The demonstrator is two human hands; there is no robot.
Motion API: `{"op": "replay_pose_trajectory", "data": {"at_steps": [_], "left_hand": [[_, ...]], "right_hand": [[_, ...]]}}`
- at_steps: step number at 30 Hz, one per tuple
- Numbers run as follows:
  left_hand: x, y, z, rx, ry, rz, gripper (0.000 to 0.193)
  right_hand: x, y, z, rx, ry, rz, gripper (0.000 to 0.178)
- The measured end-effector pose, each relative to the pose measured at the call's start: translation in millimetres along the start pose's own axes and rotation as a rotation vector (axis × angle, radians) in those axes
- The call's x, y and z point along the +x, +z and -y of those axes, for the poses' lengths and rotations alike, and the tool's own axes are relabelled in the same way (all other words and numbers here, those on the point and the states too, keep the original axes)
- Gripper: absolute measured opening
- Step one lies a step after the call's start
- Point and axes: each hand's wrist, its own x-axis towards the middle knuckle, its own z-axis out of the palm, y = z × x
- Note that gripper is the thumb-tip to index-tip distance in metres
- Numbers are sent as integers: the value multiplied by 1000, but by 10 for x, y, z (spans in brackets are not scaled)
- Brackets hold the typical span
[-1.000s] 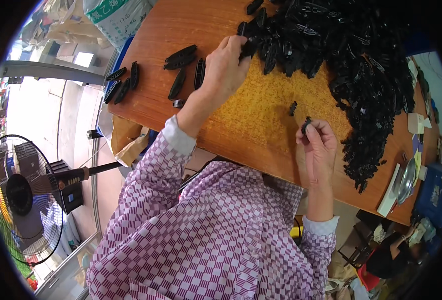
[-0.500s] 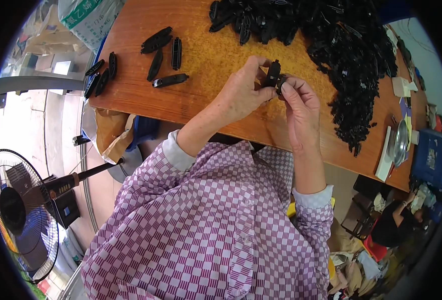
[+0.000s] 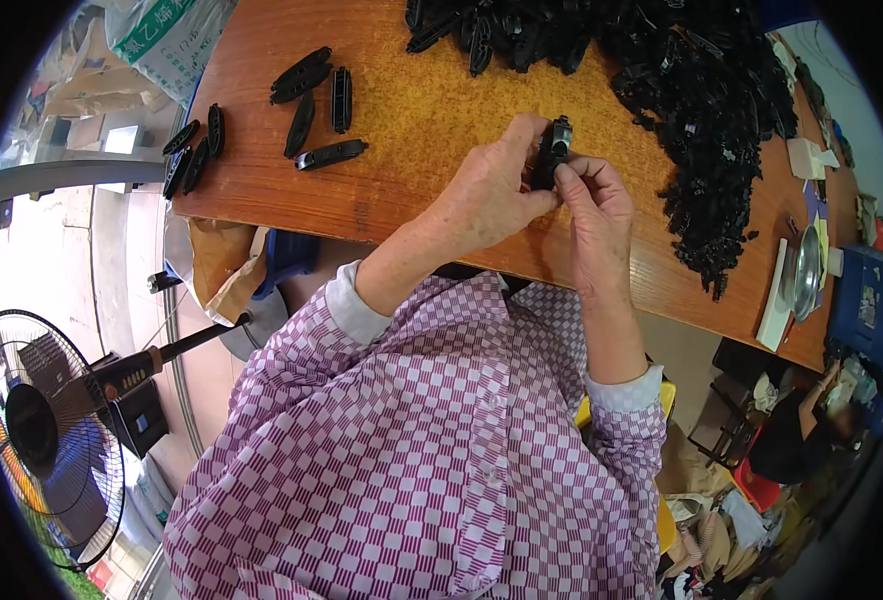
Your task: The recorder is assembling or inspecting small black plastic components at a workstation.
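A slim black plastic part [image 3: 554,150] stands roughly upright between my two hands, just above the wooden table. Its top end shows a greyish, shiny patch. My left hand [image 3: 495,185] grips it from the left, fingers behind and thumb low in front. My right hand [image 3: 599,205] pinches at its lower right side; whether a smaller piece sits under that thumb is hidden. Left of my hands lie several long black plastic parts [image 3: 342,100], some in a loose group and some by the table's left edge.
A big heap of black plastic pieces [image 3: 697,130] covers the far and right part of the wooden table [image 3: 412,130]. A metal bowl [image 3: 807,270] and white strip [image 3: 773,295] are at the right edge. A fan [image 3: 37,420] stands lower left; another person [image 3: 797,435] sits lower right.
The black part has turned in my hands, so its shiny end now shows. My right hand has moved slightly left, closer in. The whole view has shifted a little.
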Motion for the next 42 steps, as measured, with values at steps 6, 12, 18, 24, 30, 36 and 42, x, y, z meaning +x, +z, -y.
{"op": "replay_pose_trajectory", "data": {"at_steps": [6,12,18,24,30,36,42], "left_hand": [[-174,61,5,-197,-46,41,53],[-333,182,96,-400,-114,92,58],[-247,-118,68,-207,-62,142,50],[-111,-704,116,502,-20,99,23],[680,-768,279,735,141,-139,28],[1006,-705,388,696,33,-206,41],[702,-670,344,-320,-145,-29,41]], "right_hand": [[-151,56,48,-61,38,62,29],[-279,-40,-35,19,193,101,32],[-78,-158,-27,-43,174,219,23],[572,-145,68,-1293,-516,103,18],[771,-46,-1,-1413,-505,124,15],[713,-234,-105,-584,-118,63,6],[539,-289,134,180,308,41,7]]}}
